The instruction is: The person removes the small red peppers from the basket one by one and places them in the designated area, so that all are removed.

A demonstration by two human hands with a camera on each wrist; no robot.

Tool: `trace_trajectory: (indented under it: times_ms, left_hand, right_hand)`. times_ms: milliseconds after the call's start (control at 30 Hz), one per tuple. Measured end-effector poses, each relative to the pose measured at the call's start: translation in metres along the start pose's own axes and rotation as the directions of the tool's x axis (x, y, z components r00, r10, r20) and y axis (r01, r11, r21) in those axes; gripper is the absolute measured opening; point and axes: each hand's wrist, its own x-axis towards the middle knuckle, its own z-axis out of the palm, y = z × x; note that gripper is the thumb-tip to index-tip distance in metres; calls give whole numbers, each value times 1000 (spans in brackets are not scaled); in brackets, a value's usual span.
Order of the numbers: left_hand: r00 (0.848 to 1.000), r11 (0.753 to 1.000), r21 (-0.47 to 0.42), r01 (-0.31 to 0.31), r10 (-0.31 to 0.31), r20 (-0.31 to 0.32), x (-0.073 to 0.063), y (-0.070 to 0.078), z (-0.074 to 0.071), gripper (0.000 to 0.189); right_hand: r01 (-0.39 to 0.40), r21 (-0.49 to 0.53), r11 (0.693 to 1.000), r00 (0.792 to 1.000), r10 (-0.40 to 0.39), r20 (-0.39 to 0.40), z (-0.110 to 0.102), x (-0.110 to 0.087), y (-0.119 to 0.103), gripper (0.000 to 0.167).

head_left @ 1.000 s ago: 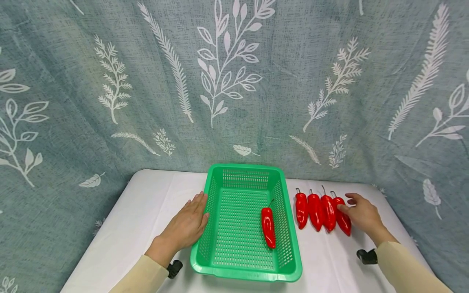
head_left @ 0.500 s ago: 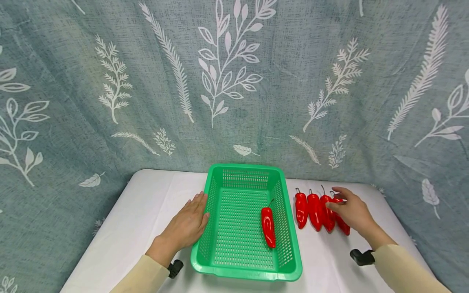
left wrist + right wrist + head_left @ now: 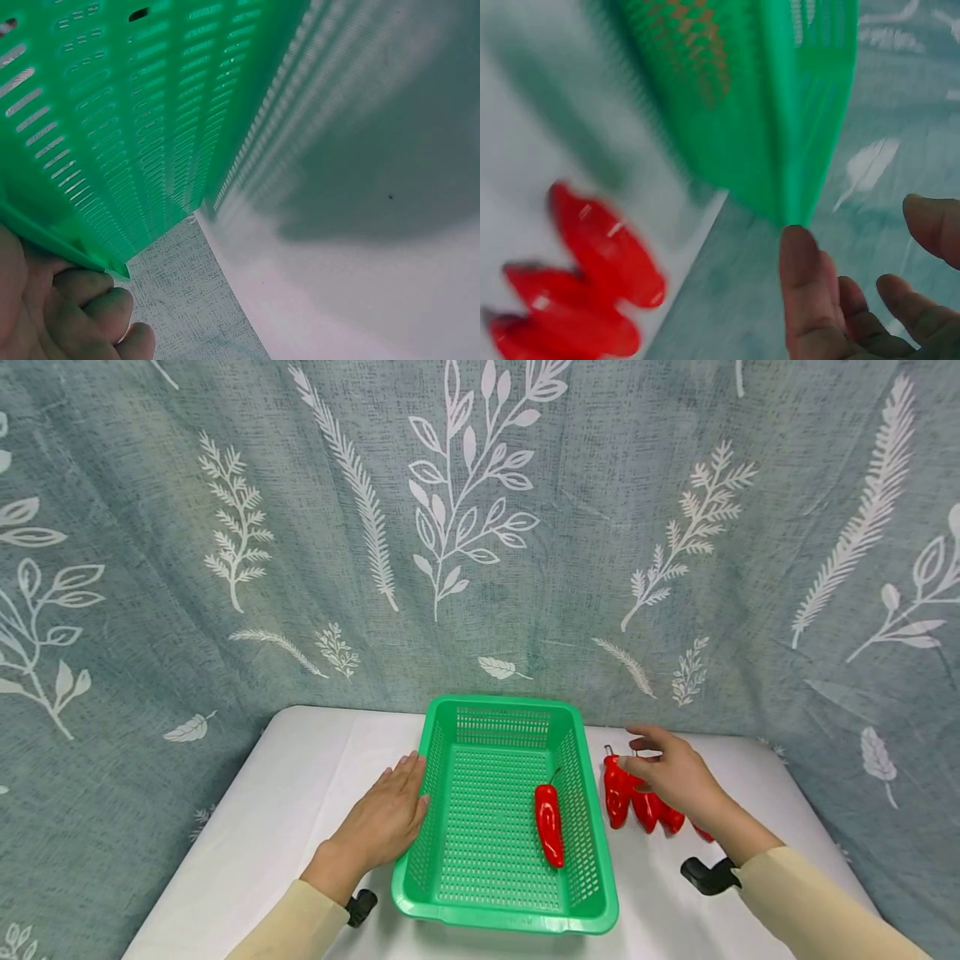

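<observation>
My left hand [image 3: 382,817] lies with fingers straight against the left rim of a green plastic basket [image 3: 504,920]; curled-looking fingertips [image 3: 112,311] show beside the basket wall in the left wrist view. Inside the basket, toward its right side, lies one red pepper [image 3: 549,827] with a dark stem. My right hand [image 3: 678,775] hovers above a row of red peppers [image 3: 617,793] on the table, hiding parts of several. Its thumb and fingers are spread apart with nothing between them. In the right wrist view, peppers [image 3: 607,244] lie below the hand, apart from it.
The basket stands on a white-covered table [image 3: 300,760]. A grey-green curtain [image 3: 525,568] with white leaf prints hangs behind the table and at its sides. A black wrist mount [image 3: 708,877] sticks out under the right sleeve.
My right hand has moved left along the row, from the rightmost pepper to above the leftmost ones. The left hand, the basket and the pepper in it look unmoved.
</observation>
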Motion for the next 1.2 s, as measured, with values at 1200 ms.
trace_trajectory:
  times_ms: [1200]
  left_hand:
    - [1000,999,-38,10,-10,12,-1,-3,1,62]
  right_hand:
    - [34,-68,997,908,-2,420,116,48,-64,53]
